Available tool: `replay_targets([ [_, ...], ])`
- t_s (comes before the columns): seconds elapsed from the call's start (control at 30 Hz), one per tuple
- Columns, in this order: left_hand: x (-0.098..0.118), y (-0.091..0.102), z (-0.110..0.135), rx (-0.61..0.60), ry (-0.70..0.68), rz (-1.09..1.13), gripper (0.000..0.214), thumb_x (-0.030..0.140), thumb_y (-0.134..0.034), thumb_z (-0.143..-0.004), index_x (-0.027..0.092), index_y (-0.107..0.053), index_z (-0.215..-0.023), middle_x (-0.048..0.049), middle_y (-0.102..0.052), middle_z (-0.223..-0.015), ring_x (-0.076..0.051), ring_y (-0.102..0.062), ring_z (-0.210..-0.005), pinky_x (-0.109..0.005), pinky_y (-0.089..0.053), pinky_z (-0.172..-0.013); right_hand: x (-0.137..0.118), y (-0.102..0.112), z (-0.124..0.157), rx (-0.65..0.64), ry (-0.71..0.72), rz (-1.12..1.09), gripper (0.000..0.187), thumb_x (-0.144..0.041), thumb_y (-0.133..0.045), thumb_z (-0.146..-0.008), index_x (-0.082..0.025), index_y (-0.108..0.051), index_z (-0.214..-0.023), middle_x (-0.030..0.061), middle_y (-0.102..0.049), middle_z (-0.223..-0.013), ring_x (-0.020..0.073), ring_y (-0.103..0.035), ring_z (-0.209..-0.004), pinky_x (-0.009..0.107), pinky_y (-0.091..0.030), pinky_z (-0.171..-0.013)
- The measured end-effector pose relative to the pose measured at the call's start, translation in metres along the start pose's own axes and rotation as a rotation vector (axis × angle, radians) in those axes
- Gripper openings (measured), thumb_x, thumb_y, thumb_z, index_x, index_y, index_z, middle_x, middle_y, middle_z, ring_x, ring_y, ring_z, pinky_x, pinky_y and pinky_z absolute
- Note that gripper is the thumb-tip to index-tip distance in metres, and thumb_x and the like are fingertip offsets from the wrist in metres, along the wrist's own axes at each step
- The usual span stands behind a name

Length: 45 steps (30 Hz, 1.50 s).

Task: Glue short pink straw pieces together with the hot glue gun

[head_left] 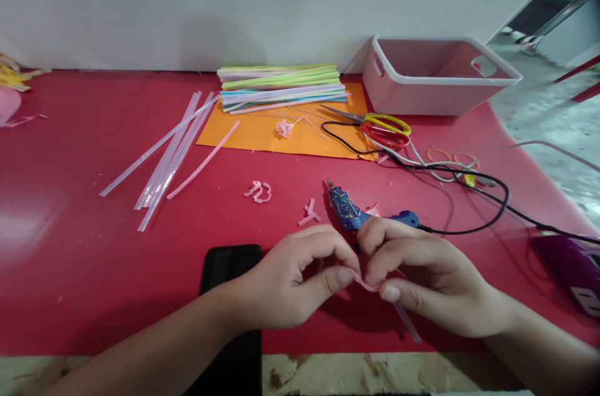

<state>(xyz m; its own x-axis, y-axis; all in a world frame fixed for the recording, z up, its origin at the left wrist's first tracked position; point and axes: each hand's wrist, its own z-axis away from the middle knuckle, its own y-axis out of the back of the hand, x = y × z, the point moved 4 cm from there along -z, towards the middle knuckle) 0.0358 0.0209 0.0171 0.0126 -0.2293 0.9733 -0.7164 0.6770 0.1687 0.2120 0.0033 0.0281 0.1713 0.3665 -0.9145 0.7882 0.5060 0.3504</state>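
Note:
A thin pink straw-like strip (pixel 368 287) is stretched between my two hands, low over the red table. My left hand (pixel 304 277) pinches one end between thumb and forefinger. My right hand (pixel 431 277) grips it with thumb and fingers, and a straight pale tail hangs below toward the table's front edge. Just beyond my right fingers lies a blue glue gun (pixel 349 208), smeared with dried glue. Small curled pink pieces (pixel 259 191) and short cut pink bits (pixel 309 213) lie ahead of my left hand.
Pale pink straws (pixel 173 158) lie to the left. A bundle of coloured straws (pixel 281 87) and a small pink flower (pixel 284 128) rest on orange paper (pixel 328 140). Scissors (pixel 387 127), a pink bin (pixel 422 96), cords (pixel 506 196), a black phone (pixel 229 265) and a purple power strip (pixel 569 271) surround them.

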Motion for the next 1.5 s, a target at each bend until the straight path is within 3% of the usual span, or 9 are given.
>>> replay_targets([
  [0.3, -0.006, -0.004, 0.003, -0.002, 0.094, 0.127, 0.006, 0.023, -0.060, -0.093, 0.017, -0.059, -0.095, -0.0046, -0.061, -0.087, -0.014, -0.060, -0.073, -0.027, -0.051, -0.064, 0.003, 0.002, 0.000, 0.025, -0.077, -0.086, 0.004, -0.022, -0.071, -0.086, -0.020, -0.068, -0.085, 0.0003, -0.058, -0.086, 0.0105, -0.060, -0.080, 0.023, -0.051, -0.074],
  [0.53, 0.000, -0.001, 0.000, -0.012, -0.050, 0.110, 0.009, 0.016, -0.060, -0.093, 0.017, -0.062, -0.084, -0.0042, -0.062, -0.084, -0.014, -0.060, -0.078, -0.026, -0.051, -0.072, 0.004, -0.001, -0.002, -0.028, -0.114, -0.199, 0.004, -0.020, -0.073, -0.085, -0.018, -0.069, -0.084, 0.0011, -0.058, -0.088, 0.0104, -0.061, -0.080, 0.023, -0.052, -0.074],
  [0.83, -0.001, -0.005, 0.002, -0.093, -0.060, 0.074, 0.013, 0.010, -0.058, -0.092, 0.016, -0.063, -0.081, -0.0024, -0.054, -0.085, -0.010, -0.055, -0.074, -0.019, -0.047, -0.067, 0.009, -0.008, 0.006, -0.150, -0.235, -0.386, 0.010, -0.027, -0.068, -0.089, -0.018, -0.071, -0.087, 0.0034, -0.058, -0.090, 0.0110, -0.061, -0.079, 0.019, -0.052, -0.061],
  [1.0, 0.001, -0.005, 0.001, -0.083, -0.077, 0.033, 0.013, 0.009, -0.058, -0.090, 0.015, -0.065, -0.081, -0.0029, -0.054, -0.085, -0.011, -0.055, -0.073, -0.020, -0.047, -0.066, 0.004, -0.008, 0.000, -0.178, -0.146, -0.333, 0.013, -0.025, -0.063, -0.093, -0.016, -0.071, -0.088, 0.0035, -0.061, -0.089, 0.0109, -0.062, -0.086, 0.022, -0.053, -0.079],
  [1.1, 0.002, -0.002, 0.001, -0.025, -0.105, -0.026, 0.011, 0.010, -0.059, -0.091, 0.015, -0.064, -0.082, -0.0037, -0.057, -0.083, -0.013, -0.056, -0.076, -0.023, -0.047, -0.069, 0.004, -0.002, -0.001, -0.101, -0.129, -0.224, 0.012, -0.026, -0.063, -0.093, -0.019, -0.071, -0.087, 0.0023, -0.061, -0.087, 0.0111, -0.062, -0.082, 0.022, -0.052, -0.077],
  [1.2, -0.002, 0.004, 0.002, 0.100, -0.068, -0.077, 0.010, 0.016, -0.057, -0.093, 0.015, -0.063, -0.085, -0.0043, -0.059, -0.081, -0.015, -0.056, -0.076, -0.027, -0.046, -0.070, 0.007, 0.017, 0.002, 0.126, -0.091, 0.000, 0.011, -0.021, -0.062, -0.092, -0.025, -0.071, -0.092, 0.0012, -0.062, -0.090, 0.0122, -0.062, -0.086, 0.023, -0.051, -0.080],
  [1.3, -0.008, 0.009, 0.004, 0.256, 0.023, -0.063, 0.012, 0.021, -0.055, -0.095, 0.015, -0.061, -0.086, -0.0038, -0.056, -0.082, -0.014, -0.054, -0.073, -0.027, -0.044, -0.066, 0.013, 0.041, 0.009, 0.323, -0.095, 0.297, 0.025, -0.012, -0.059, -0.089, -0.029, -0.068, -0.105, 0.0020, -0.065, -0.097, 0.0164, -0.063, -0.094, 0.028, -0.051, -0.083],
  [1.4, -0.010, 0.011, 0.004, 0.366, 0.095, -0.006, 0.014, 0.023, -0.057, -0.094, 0.016, -0.060, -0.082, -0.0018, -0.054, -0.078, -0.012, -0.051, -0.068, -0.025, -0.042, -0.062, 0.023, 0.053, 0.011, 0.323, -0.171, 0.627, 0.040, -0.006, -0.055, -0.079, -0.025, -0.063, -0.113, 0.0061, -0.063, -0.111, 0.0240, -0.060, -0.106, 0.040, -0.049, -0.093],
  [1.5, -0.013, 0.013, 0.002, 0.428, 0.182, 0.136, 0.014, 0.023, -0.061, -0.091, 0.016, -0.059, -0.079, 0.0016, -0.052, -0.071, -0.010, -0.046, -0.062, -0.023, -0.039, -0.058, 0.034, 0.052, 0.012, 0.213, -0.249, 0.763, 0.050, -0.008, -0.051, -0.073, -0.021, -0.058, -0.120, 0.0105, -0.058, -0.118, 0.0292, -0.058, -0.112, 0.049, -0.047, -0.098],
])
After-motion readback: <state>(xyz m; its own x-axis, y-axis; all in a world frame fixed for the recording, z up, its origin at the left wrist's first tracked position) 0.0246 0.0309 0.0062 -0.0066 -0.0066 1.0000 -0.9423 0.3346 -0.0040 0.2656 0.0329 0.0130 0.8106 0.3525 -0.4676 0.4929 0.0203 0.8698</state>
